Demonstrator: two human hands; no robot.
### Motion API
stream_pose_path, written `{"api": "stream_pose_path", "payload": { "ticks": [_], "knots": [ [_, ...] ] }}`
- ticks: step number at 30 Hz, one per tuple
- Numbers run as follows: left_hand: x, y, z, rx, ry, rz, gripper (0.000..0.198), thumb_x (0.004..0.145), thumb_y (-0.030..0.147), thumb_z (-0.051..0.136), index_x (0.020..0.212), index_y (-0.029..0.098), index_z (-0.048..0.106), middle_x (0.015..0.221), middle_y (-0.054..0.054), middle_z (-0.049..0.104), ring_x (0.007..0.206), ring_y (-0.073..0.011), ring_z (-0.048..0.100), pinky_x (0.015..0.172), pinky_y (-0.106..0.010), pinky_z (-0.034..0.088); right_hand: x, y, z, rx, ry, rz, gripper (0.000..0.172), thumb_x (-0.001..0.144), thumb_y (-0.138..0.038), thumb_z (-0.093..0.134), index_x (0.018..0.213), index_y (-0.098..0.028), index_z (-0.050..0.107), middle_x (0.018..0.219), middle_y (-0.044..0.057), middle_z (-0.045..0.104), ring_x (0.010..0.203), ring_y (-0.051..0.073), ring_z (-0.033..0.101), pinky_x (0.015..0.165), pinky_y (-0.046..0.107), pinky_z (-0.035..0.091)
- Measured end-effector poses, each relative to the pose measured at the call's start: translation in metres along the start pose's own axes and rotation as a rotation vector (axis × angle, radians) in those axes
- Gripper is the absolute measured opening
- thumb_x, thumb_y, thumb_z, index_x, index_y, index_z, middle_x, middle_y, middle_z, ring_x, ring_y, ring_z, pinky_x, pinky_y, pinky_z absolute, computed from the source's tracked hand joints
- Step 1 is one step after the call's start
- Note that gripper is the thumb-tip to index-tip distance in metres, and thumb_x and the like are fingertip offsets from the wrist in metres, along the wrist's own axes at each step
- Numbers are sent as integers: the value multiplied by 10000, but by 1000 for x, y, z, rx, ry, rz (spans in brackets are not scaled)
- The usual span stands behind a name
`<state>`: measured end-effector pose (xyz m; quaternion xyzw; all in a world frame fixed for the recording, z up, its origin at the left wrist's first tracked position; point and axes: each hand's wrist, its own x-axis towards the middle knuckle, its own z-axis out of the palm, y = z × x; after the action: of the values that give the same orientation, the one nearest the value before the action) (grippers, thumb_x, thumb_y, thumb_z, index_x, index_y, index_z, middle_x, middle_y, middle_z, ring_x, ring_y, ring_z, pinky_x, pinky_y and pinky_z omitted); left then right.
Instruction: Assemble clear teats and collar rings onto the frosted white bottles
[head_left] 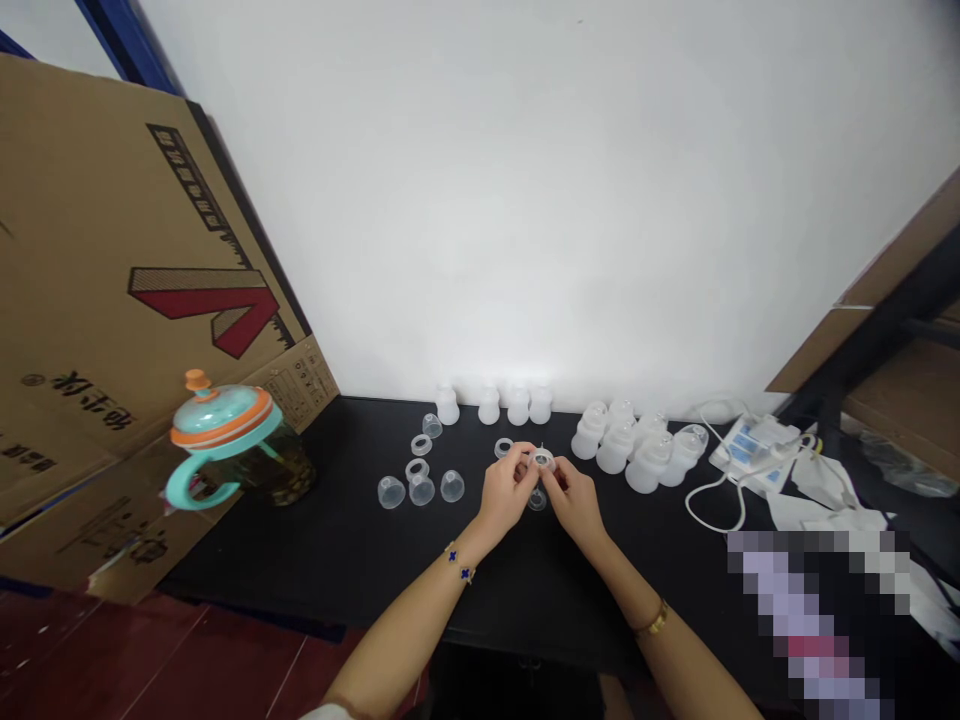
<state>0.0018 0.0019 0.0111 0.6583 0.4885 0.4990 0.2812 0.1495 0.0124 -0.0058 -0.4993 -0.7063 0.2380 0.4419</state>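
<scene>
Small white ring (542, 460) pinched between both hands' grips

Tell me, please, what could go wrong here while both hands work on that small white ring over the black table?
The left hand and right hand pinch a small white ring; it might slip from the fingers and roll among the clear caps. A forearm could sweep the crowded white bottles over. The white cable loops close by and may snag a wrist.
</scene>
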Motion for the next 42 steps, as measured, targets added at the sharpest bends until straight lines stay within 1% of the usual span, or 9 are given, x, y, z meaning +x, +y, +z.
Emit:
{"api": "stream_pose_path", "payload": {
  "ticks": [4, 16, 26, 35, 42],
  "knots": [
    [0, 1, -1, -19, 1, -2, 194, 963, 383, 545, 1045, 229, 629, 804, 15, 711, 685, -145, 644, 659, -240, 458, 0, 0, 0, 3, 1, -5, 383, 956, -530, 465, 715, -235, 501, 587, -40, 502, 532, 145, 458, 541, 255, 311],
    [-1, 2, -1, -65, -5, -2, 182, 967, 389, 548, 999, 223, 617, 797, 15, 706, 692, -150, 647, 658, -244, 452, 0, 2, 1, 3, -2, -8, 376, 963, -504, 482, 711, -224, 489, 585, -56, 452, 526, 129, 438, 545, 249, 297],
    [-1, 2, -1, -86, -1, 2, 183, 972, 394, 544, 975, 221, 605, 810, 11, 712, 702, -153, 652, 661, -243, 451, -1, 4, 1, 7, -2, -22, 373, 969, -494, 485, 709, -230, 444, 586, -63, 439, 522, 124, 434, 544, 250, 292],
    [-1, 2, 0, -71, 2, -1, 187, 971, 398, 549, 977, 218, 600, 813, 11, 715, 697, -150, 647, 661, -242, 450, -1, 3, 1, 11, 10, -26, 368, 966, -483, 492, 704, -225, 467, 580, -59, 456, 517, 121, 443, 535, 244, 297],
    [-2, 3, -1, -57, 7, 2, 156, 965, 370, 558, 980, 222, 603, 800, 18, 708, 686, -144, 641, 656, -239, 450, -1, 2, 1, 12, 10, -22, 355, 964, -472, 486, 711, -223, 479, 586, -60, 449, 526, 124, 434, 540, 241, 294]
  ]
}}
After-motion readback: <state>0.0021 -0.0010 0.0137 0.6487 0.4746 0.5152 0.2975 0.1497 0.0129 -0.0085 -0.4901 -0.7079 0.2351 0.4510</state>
